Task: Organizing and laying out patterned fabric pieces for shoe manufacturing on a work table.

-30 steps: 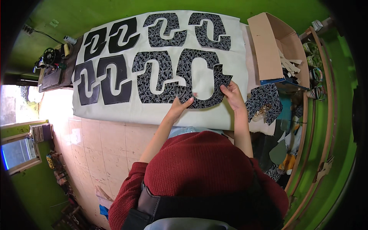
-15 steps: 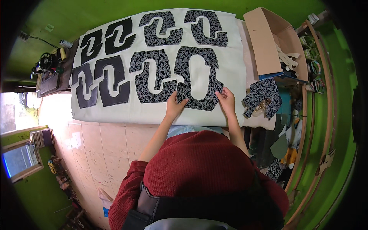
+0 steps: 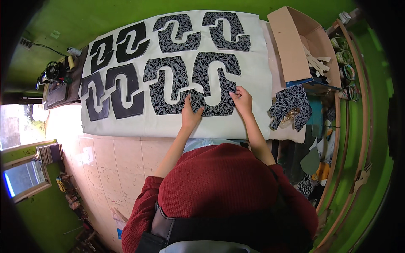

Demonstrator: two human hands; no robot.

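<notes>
On the white-covered table (image 3: 257,122) lie several S-shaped cut pieces in two rows. My right hand (image 3: 243,101) pinches the right edge of the near-right piece, a black S-shaped piece with a white crisscross line pattern (image 3: 223,105). At this piece's lower left corner, my left hand (image 3: 192,113) rests with thumb and forefinger spread, the thumb on its edge. The forefinger reaches onto the adjoining patterned piece (image 3: 164,105). Two more patterned pieces (image 3: 179,40) lie behind. Plain dark pieces (image 3: 126,99) are laid out on the left.
An open cardboard box (image 3: 291,55) with offcuts stands at the right end. Beside it lies a crumpled patterned scrap (image 3: 295,103). A dark machine with a handwheel (image 3: 52,71) stands at the far left. Wooden rails (image 3: 358,139) line the green right wall.
The near-right piece's lower part has moved left and slightly away from me, narrowing its curved slot. My right hand has gone left with it; my left hand has shifted slightly.
</notes>
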